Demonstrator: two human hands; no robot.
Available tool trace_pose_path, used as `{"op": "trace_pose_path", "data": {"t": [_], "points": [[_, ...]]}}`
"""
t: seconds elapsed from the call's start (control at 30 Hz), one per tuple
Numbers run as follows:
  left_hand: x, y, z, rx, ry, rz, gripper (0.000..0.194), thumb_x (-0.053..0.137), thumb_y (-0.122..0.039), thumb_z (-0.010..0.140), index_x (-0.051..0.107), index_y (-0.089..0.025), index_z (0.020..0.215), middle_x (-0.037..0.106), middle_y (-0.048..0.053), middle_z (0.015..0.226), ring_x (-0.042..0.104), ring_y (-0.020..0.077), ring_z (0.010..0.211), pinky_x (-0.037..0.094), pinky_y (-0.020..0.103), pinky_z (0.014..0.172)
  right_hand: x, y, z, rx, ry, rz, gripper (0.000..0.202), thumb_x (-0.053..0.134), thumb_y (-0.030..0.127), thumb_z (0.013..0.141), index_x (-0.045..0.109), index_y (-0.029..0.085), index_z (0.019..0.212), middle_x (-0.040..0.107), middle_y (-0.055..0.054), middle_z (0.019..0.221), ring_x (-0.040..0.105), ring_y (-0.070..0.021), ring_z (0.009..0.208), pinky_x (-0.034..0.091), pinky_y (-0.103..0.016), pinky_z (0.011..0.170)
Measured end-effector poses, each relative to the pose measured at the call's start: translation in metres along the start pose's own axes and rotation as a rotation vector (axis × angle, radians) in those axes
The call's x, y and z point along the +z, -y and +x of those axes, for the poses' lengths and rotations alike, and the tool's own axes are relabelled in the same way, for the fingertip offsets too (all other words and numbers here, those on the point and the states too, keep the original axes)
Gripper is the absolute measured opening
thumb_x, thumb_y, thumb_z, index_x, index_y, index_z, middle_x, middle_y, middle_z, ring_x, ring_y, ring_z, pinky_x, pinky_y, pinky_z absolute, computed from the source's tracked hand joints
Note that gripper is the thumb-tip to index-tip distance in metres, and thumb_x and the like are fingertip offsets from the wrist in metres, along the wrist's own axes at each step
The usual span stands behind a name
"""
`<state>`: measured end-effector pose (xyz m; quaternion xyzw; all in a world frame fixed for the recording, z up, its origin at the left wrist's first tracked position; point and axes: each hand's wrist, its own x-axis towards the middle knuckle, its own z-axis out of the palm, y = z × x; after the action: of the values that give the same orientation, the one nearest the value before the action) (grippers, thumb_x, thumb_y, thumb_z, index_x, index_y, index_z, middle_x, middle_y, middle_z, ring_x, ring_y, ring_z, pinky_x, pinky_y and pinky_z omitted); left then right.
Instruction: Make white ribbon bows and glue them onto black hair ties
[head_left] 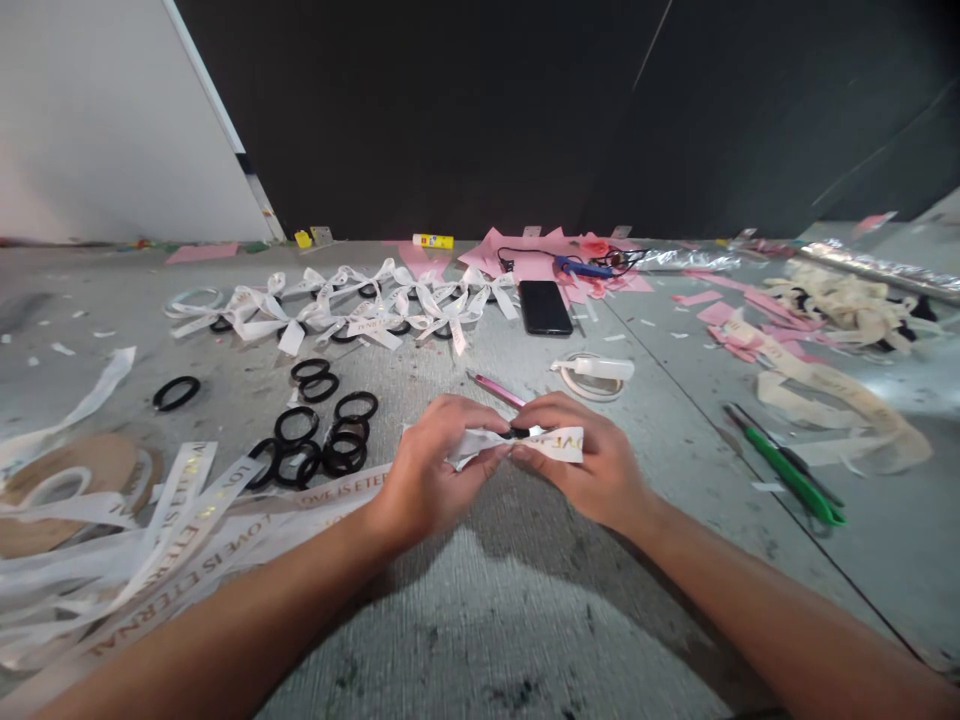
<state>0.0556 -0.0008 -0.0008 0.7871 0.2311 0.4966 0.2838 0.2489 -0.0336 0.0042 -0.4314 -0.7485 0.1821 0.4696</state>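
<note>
Both my hands meet in the middle, pinching a white printed ribbon [564,443] that is gathered at its centre. My left hand [439,465] grips the ribbon's left part, and my right hand [581,455] grips it near the gathered middle, its printed end sticking out to the right. A bit of something black shows at the gather; my fingers hide most of it. Just beyond my hands lies a pink pen-like tool [497,390]. Black rings [349,440] lie in a loose cluster to the left, beside long white ribbons [225,545] lettered in gold.
Ribbon bows on black rings [360,305] lie in a row behind. A phone [545,307], a small white bottle [604,368], pink paper [517,250] and a glue stick [433,241] sit farther back. Right are a green-handled tool [795,475] and cream ribbon [862,400]; a cardboard ribbon spool [82,465] is left.
</note>
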Motion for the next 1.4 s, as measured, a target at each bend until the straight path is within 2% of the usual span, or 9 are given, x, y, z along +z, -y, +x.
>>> {"op": "trace_pose_path", "data": {"t": [0.23,0.37,0.57,0.83,1.23,1.3,1.4], "points": [[0.002,0.003,-0.006,-0.179,-0.001,-0.108,0.030,0.071,-0.018,0.081,0.060,-0.020,0.109,0.069,0.009,0.104,0.066,0.0209,0.097,0.052,0.037,0.084,0.003,-0.004,-0.002,0.094,-0.045,0.062,0.009,0.069,0.028,0.085,0.067,0.024,0.092,0.069,-0.004,0.092,0.066,-0.0193,0.087,0.054,-0.036,0.077],[0.003,0.004,-0.004,-0.272,0.010,-0.074,0.029,0.074,-0.023,0.080,0.063,-0.020,0.106,0.071,0.009,0.104,0.067,0.0226,0.097,0.052,0.040,0.085,0.005,-0.007,-0.004,0.114,-0.083,0.116,0.009,0.069,0.028,0.084,0.066,0.024,0.092,0.068,-0.003,0.092,0.065,-0.0182,0.086,0.053,-0.035,0.078],[0.004,0.001,0.000,-0.217,0.023,-0.023,0.015,0.072,-0.024,0.081,0.068,-0.022,0.096,0.072,0.006,0.095,0.067,0.0208,0.090,0.054,0.039,0.082,0.006,-0.007,-0.006,0.141,-0.063,0.094,0.009,0.066,0.028,0.084,0.063,0.023,0.090,0.066,-0.003,0.087,0.063,-0.0172,0.079,0.052,-0.031,0.068],[0.007,-0.004,-0.001,-0.307,-0.010,-0.083,0.009,0.071,-0.020,0.080,0.070,-0.021,0.089,0.072,0.004,0.091,0.067,0.0180,0.082,0.055,0.035,0.076,0.007,-0.003,-0.004,0.119,-0.055,0.041,0.006,0.064,0.026,0.083,0.061,0.022,0.087,0.064,-0.002,0.084,0.061,-0.0163,0.076,0.051,-0.030,0.067],[0.006,-0.004,-0.001,-0.346,0.010,-0.096,0.006,0.070,-0.023,0.081,0.070,-0.020,0.087,0.072,0.004,0.089,0.065,0.0174,0.080,0.052,0.034,0.075,0.007,-0.001,-0.003,0.128,-0.032,0.004,0.006,0.061,0.027,0.085,0.062,0.022,0.084,0.063,-0.001,0.080,0.059,-0.0157,0.072,0.047,-0.029,0.064],[0.006,-0.005,-0.001,-0.396,0.014,-0.137,0.008,0.070,-0.024,0.080,0.070,-0.019,0.087,0.072,0.004,0.088,0.064,0.0168,0.078,0.051,0.032,0.073,0.007,-0.001,-0.003,0.139,-0.032,0.014,0.006,0.062,0.028,0.086,0.063,0.021,0.084,0.064,-0.001,0.080,0.060,-0.0156,0.072,0.047,-0.028,0.063],[0.005,-0.007,0.001,-0.566,0.023,-0.270,0.013,0.072,-0.028,0.079,0.070,-0.017,0.086,0.070,0.003,0.081,0.061,0.0142,0.070,0.048,0.028,0.065,0.007,-0.003,-0.003,0.156,-0.029,0.047,0.009,0.064,0.029,0.086,0.065,0.021,0.090,0.067,-0.002,0.085,0.062,-0.0160,0.076,0.048,-0.028,0.067]]}}
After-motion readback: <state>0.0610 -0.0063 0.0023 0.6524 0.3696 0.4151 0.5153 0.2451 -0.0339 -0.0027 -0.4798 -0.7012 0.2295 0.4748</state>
